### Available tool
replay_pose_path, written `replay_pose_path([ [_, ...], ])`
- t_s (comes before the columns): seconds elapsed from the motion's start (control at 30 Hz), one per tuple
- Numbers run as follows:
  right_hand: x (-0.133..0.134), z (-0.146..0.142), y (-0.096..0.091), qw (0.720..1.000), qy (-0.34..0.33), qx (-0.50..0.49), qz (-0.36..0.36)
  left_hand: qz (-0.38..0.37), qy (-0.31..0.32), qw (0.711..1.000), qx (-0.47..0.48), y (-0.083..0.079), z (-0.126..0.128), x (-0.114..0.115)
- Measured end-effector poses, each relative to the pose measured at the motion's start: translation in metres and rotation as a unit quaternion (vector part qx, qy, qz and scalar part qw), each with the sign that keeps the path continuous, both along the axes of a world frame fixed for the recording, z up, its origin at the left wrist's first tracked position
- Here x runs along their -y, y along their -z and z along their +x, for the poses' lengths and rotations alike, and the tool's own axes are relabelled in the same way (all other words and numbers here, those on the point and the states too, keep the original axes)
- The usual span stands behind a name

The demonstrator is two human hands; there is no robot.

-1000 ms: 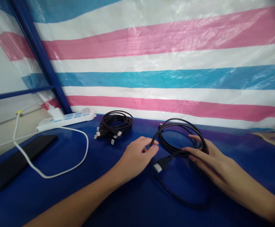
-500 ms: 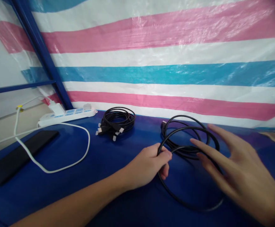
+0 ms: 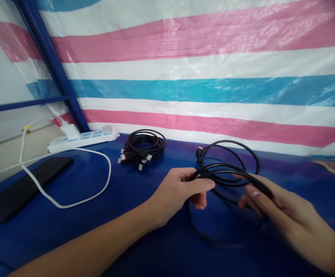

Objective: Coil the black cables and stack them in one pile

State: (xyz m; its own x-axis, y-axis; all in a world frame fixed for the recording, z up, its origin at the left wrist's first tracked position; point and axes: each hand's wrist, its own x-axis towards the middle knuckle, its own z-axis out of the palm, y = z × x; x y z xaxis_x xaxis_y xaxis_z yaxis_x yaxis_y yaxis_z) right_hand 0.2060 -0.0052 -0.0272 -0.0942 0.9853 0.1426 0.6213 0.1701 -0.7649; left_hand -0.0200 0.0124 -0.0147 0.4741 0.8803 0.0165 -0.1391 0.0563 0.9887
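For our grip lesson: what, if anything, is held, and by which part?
Black cable: left hand grips its loops' left side, right hand their right side.

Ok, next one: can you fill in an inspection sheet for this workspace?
Surface: dark blue tabletop.
Job's things: black cable in loops; coil of black cables apart from it, to the left.
Clutter: flat black object; white power strip with a plug in it.
Hands: left hand grips the loops; right hand holds their other side, fingers partly blurred.
Cables: white cable crosses the flat black object.
Surroundings: striped sheet behind; blue post at left.
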Motion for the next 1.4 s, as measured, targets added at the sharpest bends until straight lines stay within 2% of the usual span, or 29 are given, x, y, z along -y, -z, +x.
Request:
replay_pose_path([
  [0.2, 0.01, -0.005, -0.005, 0.99, -0.084, -0.062, -0.097, -0.047, 0.059, 0.997, -0.03, -0.003, 0.003, 0.009],
  [0.3, 0.009, -0.006, -0.007, 0.969, -0.138, -0.155, -0.133, -0.066, 0.023, 0.997, 0.029, 0.001, 0.007, 0.01],
  [0.37, 0.008, -0.007, -0.006, 0.957, -0.168, -0.196, -0.129, -0.086, -0.014, 0.993, 0.084, 0.004, 0.01, 0.01],
  [0.5, 0.009, -0.01, -0.002, 0.955, -0.215, -0.165, -0.119, -0.122, -0.108, 0.973, 0.163, 0.006, 0.016, 0.012],
  [0.63, 0.01, -0.017, 0.002, 0.957, -0.189, -0.185, -0.121, -0.142, -0.148, 0.961, 0.186, 0.007, 0.018, 0.013],
  [0.73, 0.009, -0.022, -0.002, 0.956, -0.122, -0.242, -0.111, -0.127, -0.103, 0.971, 0.177, 0.008, 0.015, 0.009],
  [0.83, 0.01, -0.023, -0.009, 0.949, -0.058, -0.285, -0.119, -0.116, 0.02, 0.981, 0.153, 0.004, 0.009, 0.008],
  [0.93, 0.014, -0.021, -0.015, 0.953, -0.05, -0.247, -0.17, -0.148, 0.136, 0.974, 0.106, -0.006, 0.005, 0.012],
  [1.0, 0.017, -0.019, -0.015, 0.955, -0.083, -0.202, -0.202, -0.182, 0.158, 0.968, 0.066, -0.013, 0.004, 0.017],
  [1.1, 0.022, -0.02, -0.016, 0.94, -0.156, -0.211, -0.217, -0.187, 0.121, 0.973, 0.056, -0.016, 0.007, 0.022],
  [1.27, 0.026, -0.023, -0.019, 0.905, -0.148, -0.356, -0.181, -0.156, 0.024, 0.969, 0.19, -0.009, 0.01, 0.019],
  [1.4, 0.023, -0.029, -0.004, 0.901, -0.216, -0.349, -0.136, -0.155, -0.07, 0.952, 0.252, -0.007, 0.009, 0.013],
])
